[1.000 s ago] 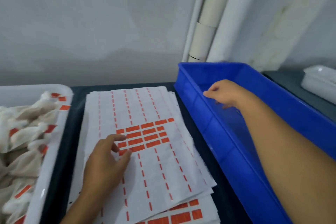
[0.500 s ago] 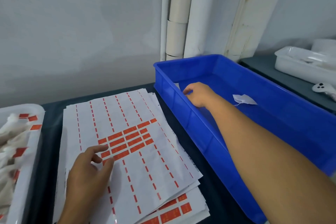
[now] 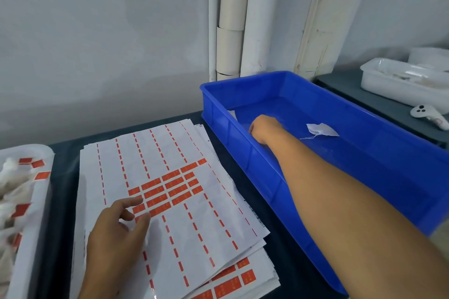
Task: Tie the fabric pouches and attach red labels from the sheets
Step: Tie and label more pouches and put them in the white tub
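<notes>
Reaching: your right hand [image 3: 263,128] is down inside the blue bin [image 3: 388,177], against its near-left wall; fingers hidden, so grip cannot be told.
Pouch: one white fabric pouch [image 3: 320,129] lies on the bin floor, apart from that hand, thread trailing.
Left hand [image 3: 116,233]: fingers loosely spread on the top label sheet [image 3: 194,213], holding nothing, likely steadying it for peeling.
Red labels [image 3: 167,189]: a block remains beside your fingertips.
Finished stock: labelled pouches [image 3: 14,192] sit in the white tray [image 3: 31,250], left end of the bench [image 3: 65,158].

Left hand [image 3: 116,238] lies low with fingers loosely spread; right hand [image 3: 263,128] reaches forward, fingers curled under.
</notes>
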Motion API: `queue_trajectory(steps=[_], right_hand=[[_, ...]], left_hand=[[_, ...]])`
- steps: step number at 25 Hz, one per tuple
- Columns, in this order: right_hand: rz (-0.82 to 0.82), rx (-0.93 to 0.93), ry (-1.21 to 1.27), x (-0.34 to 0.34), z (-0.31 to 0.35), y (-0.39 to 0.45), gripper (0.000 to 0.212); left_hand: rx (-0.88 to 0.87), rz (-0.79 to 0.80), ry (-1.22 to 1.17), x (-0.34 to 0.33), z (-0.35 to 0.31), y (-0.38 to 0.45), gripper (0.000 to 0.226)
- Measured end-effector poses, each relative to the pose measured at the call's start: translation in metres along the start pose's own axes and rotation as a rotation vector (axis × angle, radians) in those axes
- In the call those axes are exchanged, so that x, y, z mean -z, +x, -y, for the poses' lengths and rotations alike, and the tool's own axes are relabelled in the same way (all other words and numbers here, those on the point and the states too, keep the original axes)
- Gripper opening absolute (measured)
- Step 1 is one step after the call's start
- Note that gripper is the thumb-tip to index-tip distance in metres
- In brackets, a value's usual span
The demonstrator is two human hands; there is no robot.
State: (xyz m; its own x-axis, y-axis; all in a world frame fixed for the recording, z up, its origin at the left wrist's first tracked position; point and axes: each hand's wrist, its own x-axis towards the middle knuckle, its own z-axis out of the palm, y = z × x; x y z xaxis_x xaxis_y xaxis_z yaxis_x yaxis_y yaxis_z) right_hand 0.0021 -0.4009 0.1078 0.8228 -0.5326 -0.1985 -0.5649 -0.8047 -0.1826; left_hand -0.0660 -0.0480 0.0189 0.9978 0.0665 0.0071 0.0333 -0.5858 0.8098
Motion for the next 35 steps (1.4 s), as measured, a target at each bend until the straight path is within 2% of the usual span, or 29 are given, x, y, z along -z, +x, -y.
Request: queue_trajectory(steps=[2,5,8,10,12,14,17,19,21,23,25,31,35], right_hand=[[-0.109,-0.026,0.048,0.009,0.006,-0.007,0.021],[-0.395,0.035,0.177,0.032,0.023,-0.022,0.009],[-0.607,0.283,0.427,0.049,0.048,-0.043,0.019],[-0.659,0.476,0.628,0.055,0.067,-0.064,0.018],[-0.582,0.631,0.848,0.05,0.089,-0.088,0.014],[-0.357,0.731,0.99,0.03,0.106,-0.112,0.009],[0.021,0.808,0.958,-0.023,0.128,-0.137,0.008],[0.154,0.786,0.964,-0.056,0.135,-0.145,0.009],[0.211,0.744,0.994,-0.079,0.137,-0.146,0.01],[0.232,0.689,1.013,-0.094,0.133,-0.143,0.01],[0.248,0.658,1.031,-0.104,0.128,-0.142,0.01],[0.123,0.666,0.831,-0.114,0.115,-0.142,0.029],[0.307,0.59,1.081,-0.112,0.115,-0.142,0.037]], left_hand=[[0.004,-0.006,0.0,-0.001,0.001,0.001,0.039],[0.001,-0.011,-0.022,-0.002,0.001,0.0,0.037],[-0.014,-0.02,-0.086,-0.002,-0.003,-0.003,0.036],[-0.04,-0.031,-0.12,-0.002,-0.007,-0.004,0.034],[-0.073,-0.042,-0.165,-0.001,-0.007,-0.005,0.03],[-0.085,-0.007,-0.34,0.002,-0.007,-0.007,0.033],[-0.011,0.102,-0.781,0.007,-0.009,-0.004,0.032],[0.029,0.118,-0.942,0.011,-0.011,-0.002,0.034],[0.024,0.1,-0.895,0.012,-0.01,-0.001,0.036],[0.032,0.06,-0.741,0.012,-0.006,0.0,0.024],[0.068,0.021,-0.696,0.013,-0.003,0.0,0.018],[0.042,-0.054,-0.605,0.01,0.0,-0.001,0.008],[-0.061,-0.002,-0.478,0.004,-0.001,-0.003,0.005]])
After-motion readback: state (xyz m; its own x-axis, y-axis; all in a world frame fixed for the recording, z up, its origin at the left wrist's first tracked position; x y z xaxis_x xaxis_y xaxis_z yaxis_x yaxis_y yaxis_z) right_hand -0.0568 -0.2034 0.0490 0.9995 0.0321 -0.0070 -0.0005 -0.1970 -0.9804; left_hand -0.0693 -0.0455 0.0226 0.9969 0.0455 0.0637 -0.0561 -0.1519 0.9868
